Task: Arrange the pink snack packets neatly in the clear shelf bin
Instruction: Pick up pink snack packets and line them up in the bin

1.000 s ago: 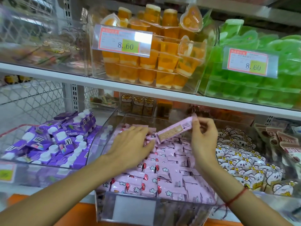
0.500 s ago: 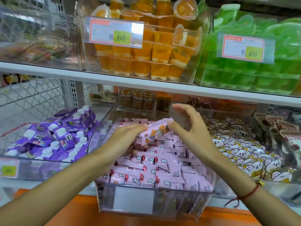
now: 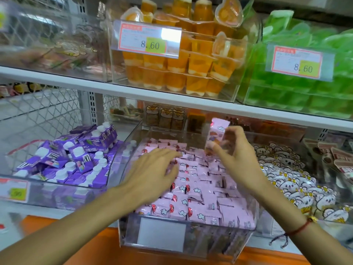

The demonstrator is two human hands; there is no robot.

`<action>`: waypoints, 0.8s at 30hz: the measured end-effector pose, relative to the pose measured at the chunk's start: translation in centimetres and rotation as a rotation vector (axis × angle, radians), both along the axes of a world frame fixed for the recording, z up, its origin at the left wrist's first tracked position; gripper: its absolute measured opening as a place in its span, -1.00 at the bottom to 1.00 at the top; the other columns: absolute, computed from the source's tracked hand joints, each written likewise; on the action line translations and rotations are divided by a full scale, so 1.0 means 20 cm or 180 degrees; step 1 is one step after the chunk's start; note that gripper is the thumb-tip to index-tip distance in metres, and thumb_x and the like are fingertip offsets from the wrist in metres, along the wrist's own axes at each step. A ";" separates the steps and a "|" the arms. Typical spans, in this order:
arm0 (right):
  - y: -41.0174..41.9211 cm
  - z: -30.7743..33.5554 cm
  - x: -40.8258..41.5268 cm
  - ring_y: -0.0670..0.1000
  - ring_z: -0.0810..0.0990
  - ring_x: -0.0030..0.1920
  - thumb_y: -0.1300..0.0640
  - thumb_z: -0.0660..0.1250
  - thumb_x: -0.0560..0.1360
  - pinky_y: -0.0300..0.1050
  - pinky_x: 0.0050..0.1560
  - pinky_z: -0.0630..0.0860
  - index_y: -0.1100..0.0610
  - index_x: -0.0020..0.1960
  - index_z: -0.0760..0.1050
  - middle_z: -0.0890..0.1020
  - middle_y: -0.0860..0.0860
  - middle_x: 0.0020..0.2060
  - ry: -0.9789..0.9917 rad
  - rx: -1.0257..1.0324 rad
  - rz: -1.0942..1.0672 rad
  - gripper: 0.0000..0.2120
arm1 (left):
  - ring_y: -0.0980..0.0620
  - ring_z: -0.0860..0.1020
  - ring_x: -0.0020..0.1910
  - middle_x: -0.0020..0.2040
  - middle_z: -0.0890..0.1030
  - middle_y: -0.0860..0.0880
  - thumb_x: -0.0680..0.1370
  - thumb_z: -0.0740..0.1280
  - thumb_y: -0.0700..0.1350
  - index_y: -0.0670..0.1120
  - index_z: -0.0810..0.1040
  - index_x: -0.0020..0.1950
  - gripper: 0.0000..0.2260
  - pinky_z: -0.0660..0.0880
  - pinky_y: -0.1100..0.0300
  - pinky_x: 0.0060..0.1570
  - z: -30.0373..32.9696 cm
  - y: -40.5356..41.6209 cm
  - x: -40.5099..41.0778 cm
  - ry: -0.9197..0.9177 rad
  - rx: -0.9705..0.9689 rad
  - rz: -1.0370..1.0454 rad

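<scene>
A clear shelf bin (image 3: 191, 243) on the lower shelf is filled with several pink snack packets (image 3: 193, 190) lying in rough rows. My right hand (image 3: 232, 150) pinches one pink packet (image 3: 216, 132) and holds it upright above the back right of the pile. My left hand (image 3: 152, 169) hovers flat over the left side of the packets with straight, spread fingers, its fingertips touching or nearly touching the pile.
A clear bin of purple drink cartons (image 3: 76, 155) stands to the left, a bin of white cartoon-face packets (image 3: 290, 178) to the right. The upper shelf (image 3: 133, 92) overhangs, carrying orange jelly cups (image 3: 183, 60) and green jellies (image 3: 298, 88).
The packet passed fully into my right hand and was turned from lying sideways to upright, moving right. My left hand let go of it and lowered flat over the pile.
</scene>
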State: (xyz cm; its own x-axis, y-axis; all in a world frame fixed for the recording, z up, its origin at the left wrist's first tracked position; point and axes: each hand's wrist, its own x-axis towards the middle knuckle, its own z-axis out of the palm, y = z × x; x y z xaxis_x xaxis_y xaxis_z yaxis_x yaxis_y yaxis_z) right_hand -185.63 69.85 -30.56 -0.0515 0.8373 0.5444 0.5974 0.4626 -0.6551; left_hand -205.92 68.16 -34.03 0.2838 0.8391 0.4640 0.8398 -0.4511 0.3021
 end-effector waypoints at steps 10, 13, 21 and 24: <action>0.19 -0.04 -0.16 0.12 0.63 -0.04 0.22 0.26 0.56 0.13 0.08 0.55 -0.01 0.23 0.15 0.61 0.12 -0.01 0.0131 -0.0807 -0.0272 -0.63 | 0.07 0.28 0.38 0.44 0.36 0.10 0.66 -0.04 0.08 0.10 0.27 0.47 -0.61 0.11 0.19 0.35 -0.07 0.05 0.00 0.0724 -0.0467 -0.0228; 0.23 0.00 -0.13 0.13 0.62 -0.09 0.21 0.28 0.55 0.14 0.01 0.56 0.04 0.24 0.17 0.61 0.15 -0.04 -0.0789 -0.0775 -0.0018 -0.63 | 0.08 0.30 0.37 0.43 0.37 0.10 0.65 -0.04 0.08 0.11 0.28 0.46 -0.61 0.13 0.18 0.35 -0.08 0.06 -0.01 0.0668 -0.0469 -0.0236; 0.30 0.00 -0.12 0.10 0.56 0.01 0.06 0.42 0.46 -0.04 -0.01 0.51 0.04 0.15 0.43 0.57 0.06 0.06 -0.2384 -0.0643 0.0090 -0.69 | 0.08 0.33 0.34 0.41 0.41 0.10 0.65 -0.01 0.08 0.12 0.32 0.45 -0.62 0.16 0.17 0.34 -0.09 0.07 -0.01 0.0496 -0.0476 -0.0264; 0.30 -0.10 -0.13 0.13 0.52 0.12 0.05 0.27 0.55 -0.06 0.03 0.45 0.03 0.20 0.51 0.54 0.08 0.15 -0.2576 -0.0690 -0.0092 -0.76 | 0.08 0.32 0.34 0.40 0.41 0.11 0.65 0.00 0.09 0.13 0.32 0.44 -0.62 0.15 0.15 0.35 -0.09 0.07 -0.01 0.0447 -0.0508 -0.0272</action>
State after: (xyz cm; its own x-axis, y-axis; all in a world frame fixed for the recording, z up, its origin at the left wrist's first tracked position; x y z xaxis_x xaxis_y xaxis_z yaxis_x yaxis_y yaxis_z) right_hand -188.25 75.79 -32.51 -0.3339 0.9261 0.1754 0.9311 0.3531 -0.0914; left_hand -206.13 69.48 -35.91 0.4095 0.8688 0.2783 0.8394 -0.4783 0.2580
